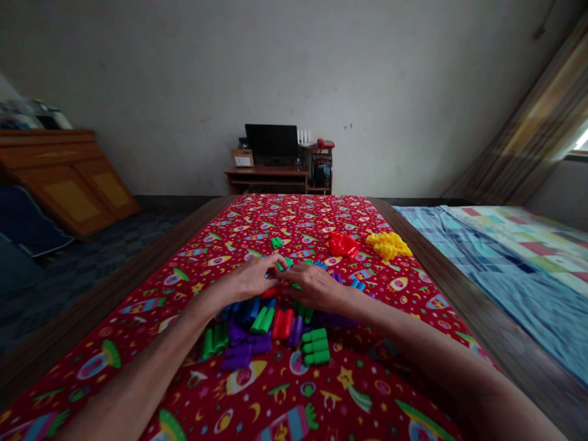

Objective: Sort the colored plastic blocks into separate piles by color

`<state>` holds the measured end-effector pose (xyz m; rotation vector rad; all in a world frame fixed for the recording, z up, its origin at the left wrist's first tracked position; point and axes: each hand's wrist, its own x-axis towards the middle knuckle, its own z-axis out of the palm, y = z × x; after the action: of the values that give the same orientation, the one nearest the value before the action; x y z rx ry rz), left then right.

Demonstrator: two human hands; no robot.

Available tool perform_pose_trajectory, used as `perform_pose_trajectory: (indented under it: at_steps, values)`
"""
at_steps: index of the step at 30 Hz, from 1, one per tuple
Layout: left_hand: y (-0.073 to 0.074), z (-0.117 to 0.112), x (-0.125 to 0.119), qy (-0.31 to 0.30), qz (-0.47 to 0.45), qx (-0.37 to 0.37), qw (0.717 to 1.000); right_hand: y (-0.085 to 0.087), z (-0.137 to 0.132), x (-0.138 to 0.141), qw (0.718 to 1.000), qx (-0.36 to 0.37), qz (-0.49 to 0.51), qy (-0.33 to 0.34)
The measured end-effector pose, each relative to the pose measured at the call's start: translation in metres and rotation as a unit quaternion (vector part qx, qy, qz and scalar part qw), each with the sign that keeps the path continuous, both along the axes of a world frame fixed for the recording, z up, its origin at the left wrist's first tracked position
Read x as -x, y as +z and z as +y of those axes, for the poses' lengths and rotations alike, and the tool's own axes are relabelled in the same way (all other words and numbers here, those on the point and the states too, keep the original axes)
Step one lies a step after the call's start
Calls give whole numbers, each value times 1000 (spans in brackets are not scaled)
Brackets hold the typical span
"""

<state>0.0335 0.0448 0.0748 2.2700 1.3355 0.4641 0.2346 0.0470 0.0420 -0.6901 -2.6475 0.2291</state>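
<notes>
My left hand (255, 277) reaches over a pile of plastic toy building blocks, its thumb and fingers closed round a green block (287, 263). Against it, fingertips almost meeting, is my right hand (319, 286); its fingers are curled, and what they grip is hidden. Below both hands lie loose blocks: a red block (282, 323), a light green block (263, 320), a purple block (237, 356), a dark green block (215, 340) and several others. A green block with rounded pegs (316, 346) rests at the near right of the pile. My forearms and hands cover part of the pile.
Beyond the pile, a lone small green block (277, 243), a red heap of blocks (342, 245) and a yellow heap of blocks (389, 245) lie on the red patterned cloth (248, 416). A bed (500, 263) stands right; a desk with a monitor (272, 144) stands at the wall.
</notes>
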Motion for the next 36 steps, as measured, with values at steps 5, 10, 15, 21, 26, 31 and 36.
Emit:
perform_pose_trajectory:
  at_steps: [5, 10, 15, 21, 26, 31, 36]
  values:
    - [30, -3, 21, 74, 46, -63, 994, 4, -9, 4, 1000, 7, -14, 11]
    - [30, -5, 20, 34, 116, -55, 991, 2, -8, 18, 998, 11, -63, 24]
    - [32, -14, 11, 25, 160, -83, 983, 0, -5, 32, 992, 45, -111, -29]
    - [42, -48, -18, -19, 275, 2, 961, 10, 0, 22, 994, 62, -13, -91]
    - [22, -61, -46, -83, 329, -12, 941, 31, 35, -22, 975, -15, 86, -203]
    - [9, -44, -35, -81, 300, -35, 950, 32, 71, -77, 933, -101, 84, -334]
    - [11, -12, -10, 29, 94, -66, 993, 14, 86, -96, 915, -83, 72, -388]
